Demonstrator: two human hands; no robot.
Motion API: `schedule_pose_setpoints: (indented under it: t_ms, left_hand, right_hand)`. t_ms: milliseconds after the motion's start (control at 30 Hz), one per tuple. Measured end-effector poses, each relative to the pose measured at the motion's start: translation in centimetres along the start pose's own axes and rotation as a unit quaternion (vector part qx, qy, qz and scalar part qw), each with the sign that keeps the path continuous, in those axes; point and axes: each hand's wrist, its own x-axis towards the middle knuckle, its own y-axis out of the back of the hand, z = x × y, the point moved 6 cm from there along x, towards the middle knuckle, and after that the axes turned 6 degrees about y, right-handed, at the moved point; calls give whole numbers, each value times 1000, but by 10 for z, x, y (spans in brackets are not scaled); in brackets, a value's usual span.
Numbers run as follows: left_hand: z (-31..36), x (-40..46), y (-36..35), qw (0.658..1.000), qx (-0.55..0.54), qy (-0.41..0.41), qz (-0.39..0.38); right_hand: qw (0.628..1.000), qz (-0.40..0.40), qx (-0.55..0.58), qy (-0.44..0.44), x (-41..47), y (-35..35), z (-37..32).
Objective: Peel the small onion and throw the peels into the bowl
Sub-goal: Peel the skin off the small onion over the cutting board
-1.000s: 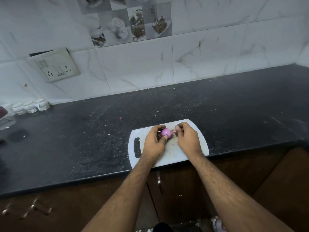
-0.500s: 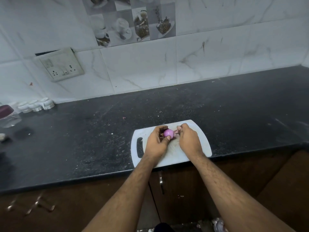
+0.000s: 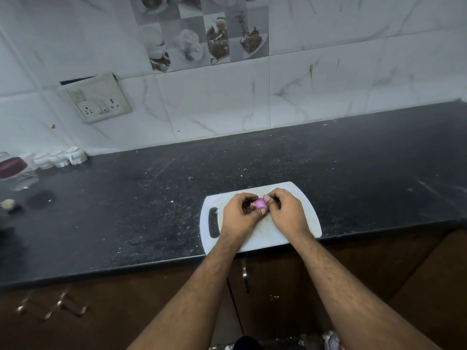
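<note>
A small purple onion [image 3: 260, 204] with a shiny peeled surface is held just above a white cutting board [image 3: 305, 208] near the counter's front edge. My left hand [image 3: 238, 215] grips the onion from the left, with dark peel and root bits showing inside its fingers. My right hand [image 3: 286, 213] pinches the onion's right end with thumb and fingertips. Whether a peel strip is in those fingers is hidden. No bowl is in view.
The black counter [image 3: 252, 162] is dusted with small scraps. A glass jar with a dark red lid [image 3: 15, 173] and small white pots [image 3: 59, 157] stand at the far left by the tiled wall. A wall socket [image 3: 97, 101] hangs above. Brown cabinets lie below the counter.
My right fingertips have closed in tighter on the onion's right end, and the peel strip seen there earlier no longer shows. The camera has shifted slightly.
</note>
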Motion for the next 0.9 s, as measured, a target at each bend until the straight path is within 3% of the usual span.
schedule_pose_setpoints:
  t_ms: [300, 667, 900]
  left_hand:
    - [8, -4, -2, 999, 41, -28, -2]
    - [4, -1, -3, 999, 46, -11, -11]
    - [3, -2, -1, 999, 36, -3, -11]
  right_hand:
    - [997, 22, -41, -55, -1, -2, 6]
    - [1000, 7, -4, -26, -3, 3, 0]
    - [993, -19, -109, -31, -1, -5, -3]
